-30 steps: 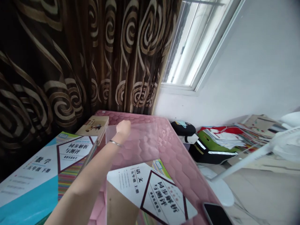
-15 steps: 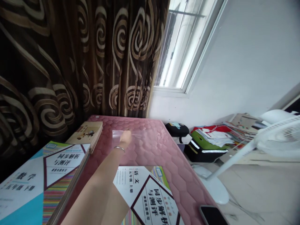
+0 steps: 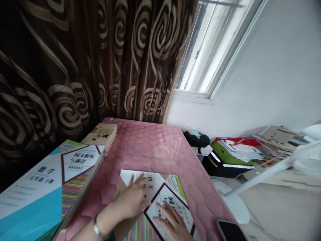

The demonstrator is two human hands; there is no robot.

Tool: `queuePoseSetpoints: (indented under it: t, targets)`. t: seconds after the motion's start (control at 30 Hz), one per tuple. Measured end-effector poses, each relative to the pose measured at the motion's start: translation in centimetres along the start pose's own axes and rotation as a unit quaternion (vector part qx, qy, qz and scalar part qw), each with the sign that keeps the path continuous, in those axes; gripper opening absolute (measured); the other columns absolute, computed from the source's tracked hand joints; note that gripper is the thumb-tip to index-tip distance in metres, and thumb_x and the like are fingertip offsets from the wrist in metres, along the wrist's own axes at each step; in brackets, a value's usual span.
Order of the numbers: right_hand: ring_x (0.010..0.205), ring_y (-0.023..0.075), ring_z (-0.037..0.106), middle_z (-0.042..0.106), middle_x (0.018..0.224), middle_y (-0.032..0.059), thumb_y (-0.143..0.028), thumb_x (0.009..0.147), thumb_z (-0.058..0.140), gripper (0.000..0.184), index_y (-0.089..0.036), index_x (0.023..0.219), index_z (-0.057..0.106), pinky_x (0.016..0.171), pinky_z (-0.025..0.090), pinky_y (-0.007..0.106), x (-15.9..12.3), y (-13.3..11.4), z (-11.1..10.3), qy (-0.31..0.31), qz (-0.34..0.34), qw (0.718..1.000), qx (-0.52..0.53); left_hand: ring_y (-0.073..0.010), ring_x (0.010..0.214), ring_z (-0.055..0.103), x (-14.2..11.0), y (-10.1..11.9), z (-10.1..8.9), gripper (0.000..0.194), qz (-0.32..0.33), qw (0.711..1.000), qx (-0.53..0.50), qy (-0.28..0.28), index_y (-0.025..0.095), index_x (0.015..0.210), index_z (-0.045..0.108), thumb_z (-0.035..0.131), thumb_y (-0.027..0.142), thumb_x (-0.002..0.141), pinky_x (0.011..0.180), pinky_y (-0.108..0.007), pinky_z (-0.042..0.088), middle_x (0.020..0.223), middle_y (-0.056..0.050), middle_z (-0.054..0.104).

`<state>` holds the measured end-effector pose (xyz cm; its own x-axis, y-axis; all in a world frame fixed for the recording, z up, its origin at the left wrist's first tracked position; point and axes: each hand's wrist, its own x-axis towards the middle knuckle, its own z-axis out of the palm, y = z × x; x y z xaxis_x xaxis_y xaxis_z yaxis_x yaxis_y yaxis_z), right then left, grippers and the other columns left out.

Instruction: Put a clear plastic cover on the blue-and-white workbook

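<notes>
Biggest thing in view is the dark brown curtain with tan swirl patterns (image 3: 82,60), hanging behind the whole setup, with a white-framed window (image 3: 213,50) to its right. Below that sits the pink table with a quilted hexagon-pattern top (image 3: 155,147), which takes up most of the lower middle. On its left edge there's a big stack of workbooks topped by a white and blue maths workbook with a striped corner (image 3: 47,180), and right behind that a small tan paperback stack (image 3: 101,133), touching or just about touching the big stack.

Off the table to the right: a white fan stand with round base (image 3: 238,204), and a messy pile of papers and books on a green and black bag (image 3: 240,152) against the wall.

Near the table's front edge lies the white workbook with a dark red diamond frame and rainbow stripes (image 3: 173,197). The person's left hand (image 3: 131,199), with a bracelet on the wrist, lies flat on it with fingers spread. The right hand (image 3: 173,224) also rests flat on the cover just beside it, fingers spread too.

A black smartphone (image 3: 230,231) sits at the table's right corner, close to the workbook.
</notes>
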<state>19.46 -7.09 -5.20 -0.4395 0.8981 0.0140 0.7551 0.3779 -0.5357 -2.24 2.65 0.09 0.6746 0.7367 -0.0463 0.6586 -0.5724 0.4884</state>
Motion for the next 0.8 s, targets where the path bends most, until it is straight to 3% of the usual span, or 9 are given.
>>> queuePoseSetpoints:
  t: [0.13, 0.27, 0.4, 0.63, 0.73, 0.8]
  targets:
    - [0.141, 0.0355, 0.027, 0.032, 0.154, 0.0009, -0.018, 0.08, 0.061, 0.056, -0.038, 0.131, 0.053, 0.111, 0.032, 0.055, 0.2, 1.2, -0.3, -0.075, -0.006, 0.992, -0.103, -0.0375, 0.146, -0.001, -6.2, -0.5, 0.4, 0.083, -0.028, 0.99, -0.058, -0.127, 0.033, 0.143, 0.041, 0.073, 0.051, 0.069, 0.114, -0.065, -0.001, 0.16, -0.006, 0.014]
    - [0.141, 0.0354, 0.027, 0.034, 0.153, 0.002, -0.014, 0.071, 0.067, 0.063, -0.034, 0.13, 0.056, 0.112, 0.03, 0.054, -0.1, -0.4, -0.9, -0.084, 0.017, 0.992, -0.097, -0.0355, 0.146, -0.007, -8.1, -0.8, 0.1, 0.096, -0.045, 0.983, -0.062, -0.169, 0.032, 0.15, 0.023, 0.072, 0.045, 0.069, 0.113, -0.062, -0.008, 0.161, -0.005, 0.0]
    - [0.141, 0.034, 0.028, 0.039, 0.15, 0.0021, -0.013, 0.071, 0.067, 0.059, -0.034, 0.126, 0.061, 0.112, 0.03, 0.054, 0.1, -2.3, -2.3, -0.079, 0.046, 0.993, -0.068, -0.0346, 0.146, -0.004, -7.8, -0.5, 0.0, 0.095, -0.058, 0.985, -0.065, -0.152, 0.033, 0.148, 0.029, 0.075, 0.033, 0.065, 0.114, -0.061, -0.007, 0.16, -0.004, 0.004]
    - [0.139, 0.0305, 0.033, 0.05, 0.143, -0.0008, -0.015, 0.077, 0.063, 0.039, -0.035, 0.11, 0.071, 0.111, 0.031, 0.052, 0.5, -4.0, -4.6, -0.092, 0.075, 0.993, -0.015, -0.0313, 0.147, 0.003, -7.8, -1.0, -0.4, 0.083, -0.048, 0.983, -0.097, -0.146, 0.034, 0.144, 0.04, 0.072, 0.031, 0.067, 0.116, -0.058, -0.003, 0.16, -0.003, 0.013]
    - [0.133, 0.0271, 0.044, 0.062, 0.13, -0.0009, -0.017, 0.083, 0.056, 0.025, -0.03, 0.089, 0.077, 0.107, 0.035, 0.043, 0.7, -4.2, -4.9, -0.074, 0.067, 0.995, 0.008, -0.0284, 0.145, 0.02, -8.3, -1.7, -0.8, 0.063, -0.052, 0.984, -0.127, -0.115, 0.033, 0.135, 0.053, 0.067, 0.034, 0.073, 0.118, -0.05, 0.013, 0.156, -0.003, 0.029]
    - [0.113, 0.0224, 0.061, 0.074, 0.106, -0.0002, -0.021, 0.086, 0.053, 0.025, -0.027, 0.078, 0.076, 0.095, 0.043, 0.033, 0.9, -4.1, -5.2, -0.048, 0.063, 0.997, 0.002, -0.0253, 0.137, 0.039, -8.7, -2.4, -1.1, 0.044, -0.073, 0.985, -0.145, -0.065, 0.029, 0.122, 0.064, 0.06, 0.037, 0.079, 0.113, -0.04, 0.028, 0.146, -0.004, 0.048]
